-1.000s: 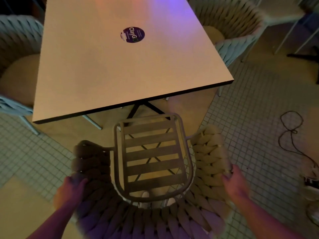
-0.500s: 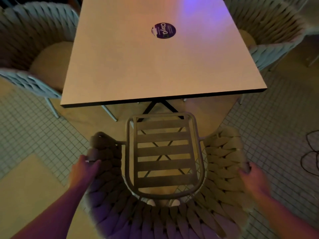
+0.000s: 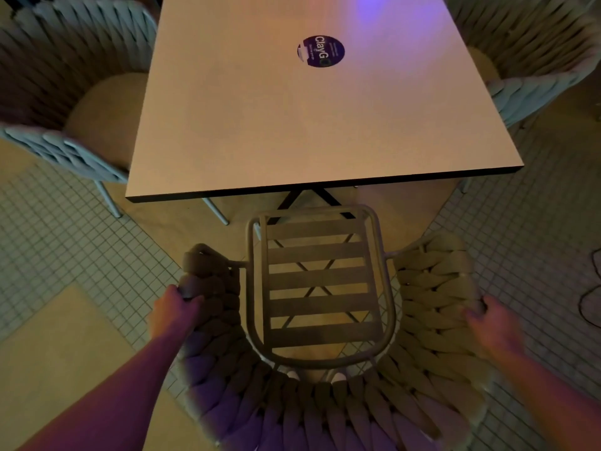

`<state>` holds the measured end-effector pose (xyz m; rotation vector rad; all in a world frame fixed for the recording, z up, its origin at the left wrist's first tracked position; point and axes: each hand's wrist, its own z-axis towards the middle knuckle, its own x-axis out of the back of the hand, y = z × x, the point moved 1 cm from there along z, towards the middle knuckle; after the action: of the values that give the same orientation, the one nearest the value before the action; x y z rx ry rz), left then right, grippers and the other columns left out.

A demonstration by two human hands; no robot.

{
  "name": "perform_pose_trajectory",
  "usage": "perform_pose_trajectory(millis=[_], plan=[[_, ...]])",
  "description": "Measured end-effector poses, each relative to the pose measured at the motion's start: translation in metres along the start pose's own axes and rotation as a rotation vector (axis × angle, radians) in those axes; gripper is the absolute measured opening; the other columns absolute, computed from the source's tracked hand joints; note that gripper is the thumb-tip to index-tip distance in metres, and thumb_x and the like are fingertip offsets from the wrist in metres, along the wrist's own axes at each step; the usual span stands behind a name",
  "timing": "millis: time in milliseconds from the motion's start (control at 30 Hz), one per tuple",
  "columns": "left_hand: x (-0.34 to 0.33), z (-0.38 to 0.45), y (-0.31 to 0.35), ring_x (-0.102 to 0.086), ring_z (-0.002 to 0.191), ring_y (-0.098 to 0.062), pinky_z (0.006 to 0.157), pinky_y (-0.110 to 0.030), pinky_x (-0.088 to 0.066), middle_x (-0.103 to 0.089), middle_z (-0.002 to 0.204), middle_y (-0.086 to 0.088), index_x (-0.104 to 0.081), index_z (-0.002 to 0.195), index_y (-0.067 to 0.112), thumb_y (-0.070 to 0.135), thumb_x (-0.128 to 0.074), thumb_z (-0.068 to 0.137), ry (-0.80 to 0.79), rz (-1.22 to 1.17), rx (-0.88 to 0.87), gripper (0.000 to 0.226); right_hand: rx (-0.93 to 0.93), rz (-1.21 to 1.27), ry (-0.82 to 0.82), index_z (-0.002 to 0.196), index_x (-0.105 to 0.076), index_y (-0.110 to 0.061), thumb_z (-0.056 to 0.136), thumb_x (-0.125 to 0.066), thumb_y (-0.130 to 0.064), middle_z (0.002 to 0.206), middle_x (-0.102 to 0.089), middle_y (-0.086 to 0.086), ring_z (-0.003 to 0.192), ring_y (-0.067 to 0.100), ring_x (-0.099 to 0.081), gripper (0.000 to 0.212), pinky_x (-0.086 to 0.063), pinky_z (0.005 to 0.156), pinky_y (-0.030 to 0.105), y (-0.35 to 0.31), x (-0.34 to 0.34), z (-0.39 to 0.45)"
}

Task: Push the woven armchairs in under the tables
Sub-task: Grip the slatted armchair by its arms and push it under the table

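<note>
A woven armchair (image 3: pixel 432 288) with a slatted seat and no cushion stands right below me, facing a square pale table (image 3: pixel 292 125). The seat's front edge sits just short of the table's near edge. My left hand (image 3: pixel 175 312) grips the chair's left woven arm. My right hand (image 3: pixel 487 323) grips the right woven arm. The table's black cross base shows under the near edge and through the seat slats.
Two more woven armchairs with tan cushions sit tucked at the table, one on the left (image 3: pixel 58 92), one on the right (image 3: pixel 533 60). A round purple sticker (image 3: pixel 320 51) lies on the tabletop. A dark cable (image 3: pixel 590 294) trails over the tiled floor at right.
The chair and the view have shifted so the table now lies squarely ahead, with the seat's front edge closer to the table edge. Both hands stay on the woven arms.
</note>
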<state>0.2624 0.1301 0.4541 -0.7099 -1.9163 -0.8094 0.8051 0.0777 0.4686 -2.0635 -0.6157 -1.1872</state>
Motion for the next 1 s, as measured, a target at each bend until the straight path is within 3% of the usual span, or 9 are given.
perform_pose_trajectory(millis=[100, 467, 667, 1000], plan=[[-0.001, -0.002, 0.002, -0.064, 0.084, -0.04, 0.063, -0.039, -0.044, -0.065, 0.088, -0.019, -0.055, 0.093, 0.007, 0.039, -0.069, 0.079, 0.012, 0.009, 0.007, 0.038, 0.004, 0.014, -0.009, 0.102, -0.059, 0.001, 0.085, -0.065, -0.024, 0.092, -0.065, 0.02, 0.074, 0.024, -0.051, 0.031, -0.038, 0.06, 0.033, -0.002, 0.002, 0.005], [-0.005, -0.018, 0.009, -0.062, 0.084, -0.037, 0.062, -0.039, -0.043, -0.064, 0.091, -0.016, -0.055, 0.099, 0.007, 0.041, -0.067, 0.081, -0.005, 0.013, 0.002, 0.04, 0.001, -0.009, 0.016, 0.097, -0.059, 0.003, 0.084, -0.067, -0.021, 0.087, -0.064, 0.021, 0.074, 0.027, -0.052, 0.028, -0.043, 0.065, 0.038, 0.013, 0.007, 0.008], [-0.005, -0.02, 0.011, -0.06, 0.082, -0.035, 0.064, -0.038, -0.042, -0.063, 0.092, -0.015, -0.054, 0.103, 0.008, 0.041, -0.067, 0.081, -0.019, -0.008, 0.015, 0.042, -0.02, -0.019, 0.002, 0.101, -0.059, 0.0, 0.084, -0.067, -0.027, 0.091, -0.065, 0.022, 0.083, 0.036, -0.061, 0.033, -0.045, 0.067, 0.038, 0.015, 0.01, 0.006], [-0.003, -0.022, 0.007, -0.05, 0.073, -0.027, 0.061, -0.037, -0.038, -0.054, 0.083, -0.008, -0.053, 0.098, 0.009, 0.041, -0.068, 0.08, -0.011, -0.01, 0.02, 0.04, -0.034, -0.014, -0.026, 0.107, -0.057, 0.002, 0.086, -0.065, -0.028, 0.097, -0.066, 0.025, 0.089, 0.039, -0.062, 0.038, -0.05, 0.075, 0.044, 0.013, 0.008, 0.006]])
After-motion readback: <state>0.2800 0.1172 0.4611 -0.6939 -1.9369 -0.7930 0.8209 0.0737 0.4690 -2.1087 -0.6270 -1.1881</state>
